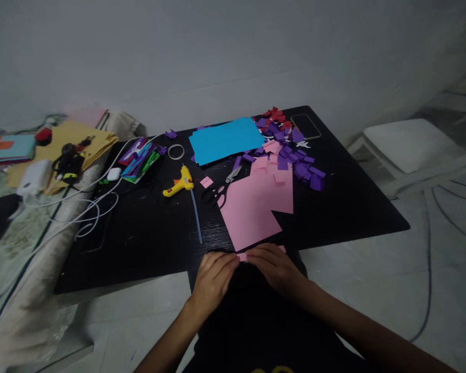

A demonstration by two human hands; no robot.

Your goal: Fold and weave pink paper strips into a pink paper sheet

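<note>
Both hands meet at the table's near edge over a narrow strip of pink paper. My left hand has its fingers closed on the strip's left end. Fingers of my right hand press together on the strip farther right, and a bit of pink shows past them. Just beyond lie pink paper sheets, overlapping. Black-handled scissors rest at their left edge with the blades pointing away. A yellow glue gun with a long glue stick trailing from it lies left of the scissors.
Blue sheets are stacked at the back. Folded purple paper pieces and red ones heap beside them, near a phone. A tape ring, coloured paper bundle and white cables occupy the left. A white chair stands right.
</note>
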